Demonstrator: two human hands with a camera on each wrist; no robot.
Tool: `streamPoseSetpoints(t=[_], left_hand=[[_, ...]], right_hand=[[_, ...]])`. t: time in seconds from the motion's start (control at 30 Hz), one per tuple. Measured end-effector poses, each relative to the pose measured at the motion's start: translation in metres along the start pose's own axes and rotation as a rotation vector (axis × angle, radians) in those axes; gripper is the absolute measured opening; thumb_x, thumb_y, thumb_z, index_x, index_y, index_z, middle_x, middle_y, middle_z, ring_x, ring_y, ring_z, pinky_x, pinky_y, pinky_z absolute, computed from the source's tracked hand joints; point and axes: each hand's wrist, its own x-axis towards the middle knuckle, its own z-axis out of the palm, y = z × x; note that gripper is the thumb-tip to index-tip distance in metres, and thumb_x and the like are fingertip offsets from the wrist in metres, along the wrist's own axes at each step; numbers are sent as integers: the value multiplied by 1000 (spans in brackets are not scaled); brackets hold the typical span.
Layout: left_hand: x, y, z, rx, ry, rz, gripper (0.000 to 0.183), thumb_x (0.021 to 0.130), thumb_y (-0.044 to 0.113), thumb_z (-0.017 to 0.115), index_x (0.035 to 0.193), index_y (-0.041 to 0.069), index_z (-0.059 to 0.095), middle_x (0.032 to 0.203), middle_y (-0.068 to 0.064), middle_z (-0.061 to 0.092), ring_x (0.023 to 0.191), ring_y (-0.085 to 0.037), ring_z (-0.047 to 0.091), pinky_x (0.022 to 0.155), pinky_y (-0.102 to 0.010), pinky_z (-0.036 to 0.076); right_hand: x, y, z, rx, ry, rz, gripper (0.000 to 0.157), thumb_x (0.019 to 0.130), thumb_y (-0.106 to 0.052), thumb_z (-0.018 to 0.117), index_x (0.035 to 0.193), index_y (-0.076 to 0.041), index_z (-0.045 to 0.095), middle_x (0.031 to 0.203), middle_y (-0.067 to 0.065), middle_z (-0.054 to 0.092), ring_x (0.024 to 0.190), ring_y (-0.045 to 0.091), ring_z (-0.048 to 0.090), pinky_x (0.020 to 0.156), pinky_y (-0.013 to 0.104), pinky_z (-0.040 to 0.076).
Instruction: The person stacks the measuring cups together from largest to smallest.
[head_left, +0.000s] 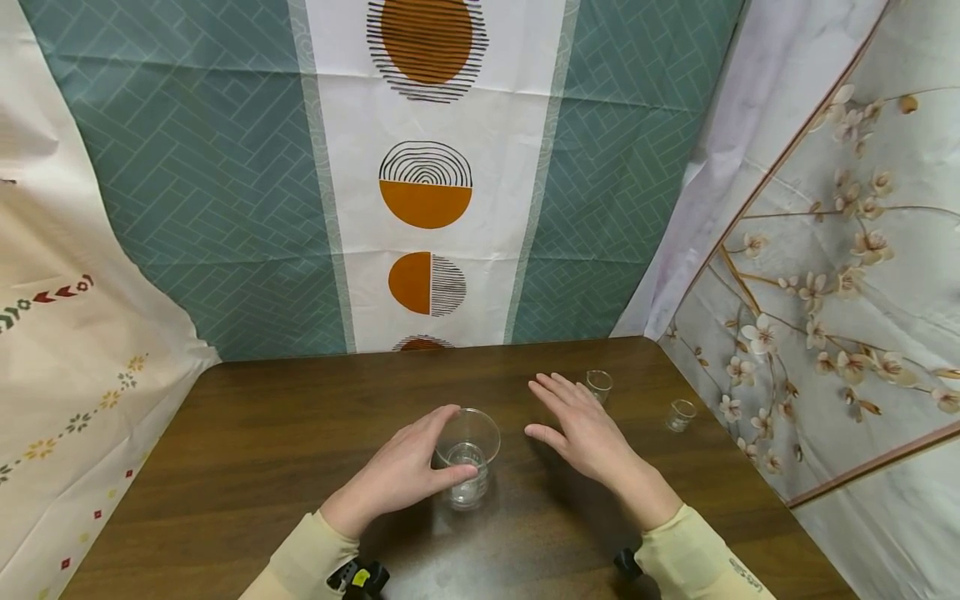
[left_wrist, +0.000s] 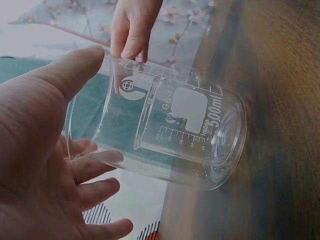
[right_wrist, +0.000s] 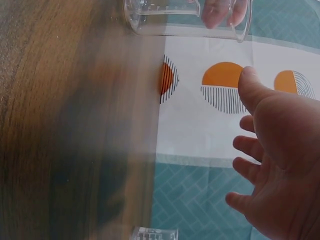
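A clear glass beaker marked 500ml (left_wrist: 231, 137) stands upright on the wooden table, with a smaller graduated glass beaker (left_wrist: 172, 122) nested inside it. My left hand (head_left: 401, 473) holds the large beaker near its rim, thumb on the near side and fingers around the far side. Some of those fingers stick out loosely past the glass in the left wrist view. To the right of the beaker, my right hand (head_left: 583, 432) hovers above the table, fingers extended and holding nothing.
Just beyond my right hand stands a small glass beaker (head_left: 599, 382), partly hidden by the fingers. Another small glass beaker (head_left: 681, 414) is near the table's right edge. Patterned cloths hang behind the table (head_left: 300, 417) and along both sides.
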Motion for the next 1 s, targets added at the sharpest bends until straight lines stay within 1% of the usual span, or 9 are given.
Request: streamPoseSetpoints(t=[0.23,0.63,1.0], left_hand=[[-1,2,-1,-2,4,3,96,96,63,81,164,5,46,165,-13,52,150,-37,52,121,-61,42],[-1,3,-1,-5,-5,-7,97,96,64,80,165,5,46,166,-13,51,152,-36,50,122,-61,40],[0,2,-1,7,-1,-13,98,95,66,80,165,6,46,166,-12,51,152,-36,50,123,-61,39]], right_hand=[[-1,3,0,-15,4,13,76,104,-43,78,164,-6,52,170,19,47,161,42,36,129,64,25],[-4,6,-2,-29,-9,44,75,104,-42,78,164,-5,51,170,18,46,161,42,35,128,67,26],[-4,15,-4,-33,-1,70,76,104,-43,77,165,-6,51,170,18,46,161,42,35,128,66,26]])
